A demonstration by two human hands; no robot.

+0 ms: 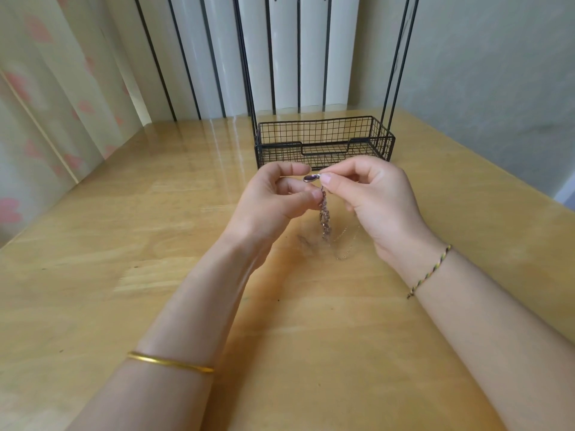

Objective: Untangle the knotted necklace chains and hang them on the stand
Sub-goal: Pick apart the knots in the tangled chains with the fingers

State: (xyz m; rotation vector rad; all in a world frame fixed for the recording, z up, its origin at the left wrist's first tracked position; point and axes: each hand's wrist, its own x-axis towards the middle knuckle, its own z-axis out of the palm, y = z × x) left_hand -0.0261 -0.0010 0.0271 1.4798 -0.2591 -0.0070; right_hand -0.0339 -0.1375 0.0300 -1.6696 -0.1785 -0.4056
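Observation:
A tangled clump of thin necklace chains (324,219) hangs blurred between my two hands above the wooden table (124,244). My right hand (373,200) pinches the top of the chain beside a small purple pendant (311,178). My left hand (273,197) pinches the chain just below the pendant with curled fingers. A fine loose chain strand (345,244) trails down onto the table below the clump. The black wire stand (323,141), with a mesh basket base and tall upright rods, sits just behind my hands; its top hooks are cut off by the frame.
A curtain with pink shapes (46,104) hangs at the left. Vertical white and black window bars (217,57) stand behind the table. A grey wall (497,73) runs along the right. The table's right edge (529,194) lies near the stand.

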